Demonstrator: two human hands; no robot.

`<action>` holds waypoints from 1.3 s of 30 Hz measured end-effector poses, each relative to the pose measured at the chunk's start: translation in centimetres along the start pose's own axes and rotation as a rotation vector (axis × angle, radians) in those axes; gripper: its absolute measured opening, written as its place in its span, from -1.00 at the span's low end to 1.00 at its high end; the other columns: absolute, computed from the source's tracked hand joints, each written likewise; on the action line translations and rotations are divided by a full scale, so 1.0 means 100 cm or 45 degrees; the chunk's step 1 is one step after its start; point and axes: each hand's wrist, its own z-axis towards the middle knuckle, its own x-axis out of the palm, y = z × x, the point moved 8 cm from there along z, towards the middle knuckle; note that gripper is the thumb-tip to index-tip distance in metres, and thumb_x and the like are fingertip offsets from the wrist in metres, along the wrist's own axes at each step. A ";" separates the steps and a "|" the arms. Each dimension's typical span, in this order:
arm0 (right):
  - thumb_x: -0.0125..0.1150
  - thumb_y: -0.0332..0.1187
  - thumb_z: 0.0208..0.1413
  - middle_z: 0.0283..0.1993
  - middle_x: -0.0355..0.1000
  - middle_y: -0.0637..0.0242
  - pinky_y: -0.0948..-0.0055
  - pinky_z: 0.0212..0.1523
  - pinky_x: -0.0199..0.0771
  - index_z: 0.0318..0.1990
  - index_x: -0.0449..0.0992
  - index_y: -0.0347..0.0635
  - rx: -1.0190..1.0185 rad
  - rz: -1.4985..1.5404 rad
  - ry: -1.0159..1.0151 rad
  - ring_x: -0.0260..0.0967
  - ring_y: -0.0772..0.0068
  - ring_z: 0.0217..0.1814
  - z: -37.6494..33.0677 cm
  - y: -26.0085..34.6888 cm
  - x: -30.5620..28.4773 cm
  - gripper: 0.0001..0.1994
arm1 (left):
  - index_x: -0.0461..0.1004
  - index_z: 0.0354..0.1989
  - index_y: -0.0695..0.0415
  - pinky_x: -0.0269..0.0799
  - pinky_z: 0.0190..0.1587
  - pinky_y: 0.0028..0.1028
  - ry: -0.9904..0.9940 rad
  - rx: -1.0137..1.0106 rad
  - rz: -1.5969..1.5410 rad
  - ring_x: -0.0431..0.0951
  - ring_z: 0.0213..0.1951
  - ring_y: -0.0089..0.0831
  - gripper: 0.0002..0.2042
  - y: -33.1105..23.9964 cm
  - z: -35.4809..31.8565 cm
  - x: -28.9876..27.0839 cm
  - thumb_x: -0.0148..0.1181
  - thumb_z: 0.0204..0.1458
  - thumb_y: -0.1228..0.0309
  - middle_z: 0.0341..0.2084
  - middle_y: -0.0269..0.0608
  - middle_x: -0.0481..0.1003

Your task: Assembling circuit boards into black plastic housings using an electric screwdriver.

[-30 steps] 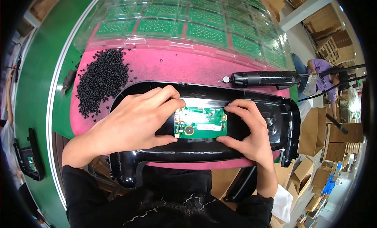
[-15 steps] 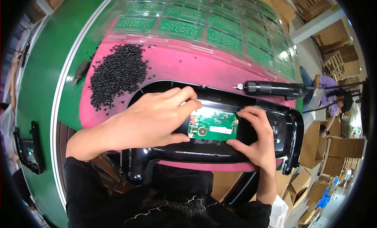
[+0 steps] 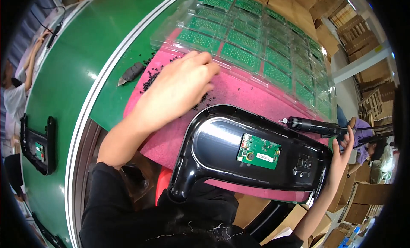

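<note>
Centrally, glossy curved black shell (image 3: 213, 139), 1 flat green board (image 3: 259, 150) inside

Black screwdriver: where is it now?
In the head view's right half, the screwdriver lies beside the right hand, between the clear tray and black housing.

A white strip (image 3: 99, 88) crosses the green worktop (image 3: 113, 103); at right, cardboard boxes (image 3: 370, 196) crowd a grey floor (image 3: 340, 55) near a white post (image 3: 362, 65)

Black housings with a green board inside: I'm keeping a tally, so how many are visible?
2: the nearer housing on the pink mat, and the farther housing on the green table at left. Others may be hidden.
</note>
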 end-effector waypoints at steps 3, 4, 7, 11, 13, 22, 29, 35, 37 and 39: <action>0.12 -0.37 0.23 -0.02 0.28 0.44 0.58 0.01 0.22 0.24 0.32 -0.09 0.182 0.203 0.475 0.20 0.57 -0.03 0.025 -0.016 0.021 -0.58 | 0.50 -0.22 0.23 0.40 -0.08 -0.24 0.265 -0.035 0.159 0.46 -0.13 -0.14 -0.72 0.014 -0.006 0.007 0.32 -0.17 0.53 -0.28 -0.12 0.46; 0.12 -0.37 0.23 -0.02 0.28 0.44 0.58 0.01 0.22 0.24 0.32 -0.09 0.178 0.198 0.469 0.20 0.57 -0.03 0.031 -0.016 0.025 -0.58 | 0.51 -0.23 0.23 0.41 -0.07 -0.25 0.334 -0.036 0.196 0.44 -0.11 -0.14 -0.71 0.016 -0.010 0.014 0.33 -0.20 0.54 -0.27 -0.13 0.46; 0.11 -0.47 0.23 -0.06 0.30 0.40 0.65 -0.18 0.39 0.13 0.34 -0.16 0.371 0.494 0.387 0.30 0.65 -0.11 0.038 -0.011 0.040 -0.67 | 0.51 -0.25 0.22 0.42 -0.08 -0.26 0.342 -0.031 0.213 0.44 -0.12 -0.14 -0.70 0.020 -0.016 0.025 0.34 -0.25 0.56 -0.27 -0.14 0.46; 0.08 -0.54 0.22 0.08 0.31 0.18 0.42 0.05 0.40 0.31 -0.05 -0.17 -0.143 0.904 -0.178 0.36 0.38 0.01 0.033 0.048 0.041 -0.43 | 0.51 -0.36 0.27 0.43 -0.15 -0.19 0.304 -0.093 0.172 0.49 -0.22 -0.05 -0.82 0.021 -0.010 0.027 0.25 -0.21 0.61 -0.35 -0.05 0.48; 0.05 -0.52 0.24 0.06 0.32 0.12 0.32 0.13 0.35 0.30 -0.04 -0.23 -0.239 0.924 -0.182 0.36 0.30 0.05 0.023 0.074 0.054 -0.46 | 0.51 -0.41 0.29 0.43 -0.17 -0.17 0.288 -0.081 0.134 0.50 -0.26 -0.01 -0.87 0.019 -0.008 0.030 0.20 -0.20 0.64 -0.38 -0.01 0.48; -0.09 -0.05 0.34 -0.23 0.24 0.36 0.15 0.17 0.16 0.19 0.22 -0.15 0.064 1.968 0.440 0.19 0.38 -0.12 -0.008 0.129 0.098 -0.56 | 0.52 -0.37 0.32 0.45 -0.21 -0.25 0.134 -0.068 -0.151 0.54 -0.31 -0.04 -0.88 0.009 0.003 0.013 0.19 -0.12 0.60 -0.43 0.01 0.52; -0.21 0.04 0.34 -0.30 0.21 0.42 0.05 0.07 0.14 0.28 0.16 -0.03 -0.004 2.312 0.627 0.16 0.44 -0.21 -0.057 0.179 0.089 -0.50 | 0.59 -0.39 0.30 0.50 -0.21 -0.47 0.237 0.126 -1.232 0.60 -0.33 -0.39 -0.89 -0.054 0.001 0.015 0.33 -0.15 0.63 -0.40 -0.15 0.59; -0.02 0.14 0.24 -0.39 0.23 0.53 0.17 -0.01 0.16 0.24 0.15 0.08 -0.068 2.296 0.564 0.16 0.55 -0.31 -0.068 0.190 0.076 -0.45 | 0.53 -0.25 0.35 0.54 -0.18 -0.54 0.578 -0.278 -1.814 0.58 -0.29 -0.49 -0.87 -0.058 -0.013 0.045 0.24 0.00 0.69 -0.30 -0.14 0.55; 0.10 -0.04 0.23 -0.39 0.20 0.52 0.31 -0.03 0.09 0.17 0.18 -0.03 -0.177 2.306 0.585 0.14 0.58 -0.31 -0.073 0.201 0.067 -0.52 | 0.53 -0.24 0.35 0.54 -0.17 -0.54 0.668 -0.319 -1.793 0.59 -0.29 -0.50 -0.87 -0.059 -0.015 0.048 0.23 0.01 0.68 -0.31 -0.15 0.56; 0.22 -0.09 0.16 -0.42 0.21 0.55 0.32 -0.05 0.11 0.14 0.19 -0.02 -0.242 2.226 0.541 0.17 0.59 -0.34 -0.074 0.204 0.058 -0.50 | 0.53 -0.25 0.35 0.54 -0.18 -0.54 0.566 -0.391 -1.663 0.59 -0.29 -0.51 -0.89 -0.051 -0.014 0.048 0.22 0.03 0.67 -0.35 -0.17 0.56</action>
